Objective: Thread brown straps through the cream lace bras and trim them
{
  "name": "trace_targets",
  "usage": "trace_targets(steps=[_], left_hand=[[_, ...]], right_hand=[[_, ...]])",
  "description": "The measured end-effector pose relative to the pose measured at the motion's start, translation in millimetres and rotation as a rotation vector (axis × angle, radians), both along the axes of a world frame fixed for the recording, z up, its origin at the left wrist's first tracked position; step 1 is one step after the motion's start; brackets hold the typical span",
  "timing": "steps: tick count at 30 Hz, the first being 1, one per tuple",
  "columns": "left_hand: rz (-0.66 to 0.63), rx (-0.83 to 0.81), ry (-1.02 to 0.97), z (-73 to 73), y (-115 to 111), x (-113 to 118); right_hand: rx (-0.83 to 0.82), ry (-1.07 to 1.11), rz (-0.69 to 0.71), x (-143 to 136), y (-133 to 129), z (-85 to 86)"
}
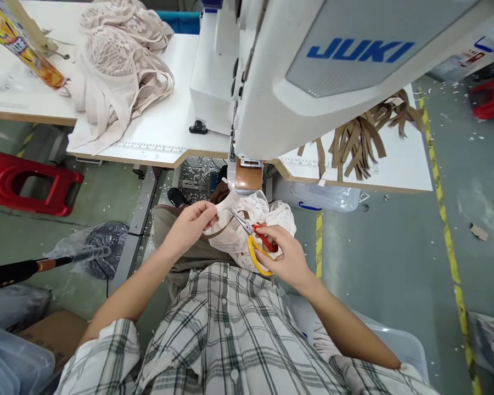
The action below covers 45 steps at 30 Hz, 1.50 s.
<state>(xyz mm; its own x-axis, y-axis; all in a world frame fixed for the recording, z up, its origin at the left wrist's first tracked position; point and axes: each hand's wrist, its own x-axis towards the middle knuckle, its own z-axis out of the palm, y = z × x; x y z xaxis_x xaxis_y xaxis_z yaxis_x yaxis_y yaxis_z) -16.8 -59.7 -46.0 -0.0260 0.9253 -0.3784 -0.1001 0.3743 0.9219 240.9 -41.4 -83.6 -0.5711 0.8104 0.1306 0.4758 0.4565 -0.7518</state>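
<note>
My right hand has its fingers through the handles of a pair of scissors, one handle red and the other yellow. The blades point up and left, over a white lace garment in my lap. Pinched at the garment's left edge is my left hand, close to the scissor tips; its fingertips hide the exact spot it holds. A narrow brown strip crosses the lace below the blades. Just above the garment sits the sewing machine's brown-topped arm end.
A white JUKI sewing machine rises in front of me. Beige lace bras are heaped on the left tabletop, near a yellow packet. Brown strips lie on the right. Red stool at left; lidded plastic box under the table.
</note>
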Motion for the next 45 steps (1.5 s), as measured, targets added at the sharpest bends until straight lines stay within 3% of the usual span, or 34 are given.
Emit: trace_targets(steps=[14, 23, 26, 29, 32, 34, 36, 38, 41, 43, 45], left_hand=[[-0.044, -0.035, 0.169, 7.1, 5.1, -2.7], [0.066, 0.020, 0.189, 4.5, 5.0, 1.3], [0.098, 0.124, 0.368, 3.0, 3.8, -6.0], [0.069, 0.240, 0.729, -0.5, 2.7, -19.0], [0.023, 0.302, 0.917, 0.1, 4.5, -30.0], [-0.046, 0.284, 0.825, 5.3, 7.8, -35.7], [-0.163, 0.229, 0.637, 13.2, 11.8, -42.6], [-0.301, 0.194, 0.564, 20.7, 15.1, -51.3], [-0.413, 0.236, 0.837, 23.7, 17.0, -59.5], [-0.376, 0.280, 1.014, 18.6, 17.2, -54.5], [-0.373, 0.386, 1.127, 11.5, 17.1, -39.4]], right_hand=[[-0.057, 0.083, 0.012, -33.7, 5.4, -9.3], [-0.089, 0.026, 0.002, -11.5, 4.6, -10.4], [-0.085, -0.056, -0.047, 7.5, 12.3, -4.7], [-0.088, -0.222, -0.084, 26.2, 42.0, 6.7], [0.002, -0.398, -0.233, 38.6, 99.6, 17.2], [0.121, -0.497, -0.337, 42.0, 144.7, 21.9], [0.256, -0.552, -0.352, 39.9, 180.5, 26.3], [0.359, -0.488, -0.347, 32.5, 192.9, 31.8], [0.254, -0.168, -0.286, 16.3, 156.8, 39.5], [0.021, -0.002, -0.010, 4.3, 109.6, 39.3], [-0.080, -0.003, 0.299, -8.6, 63.9, 33.1]])
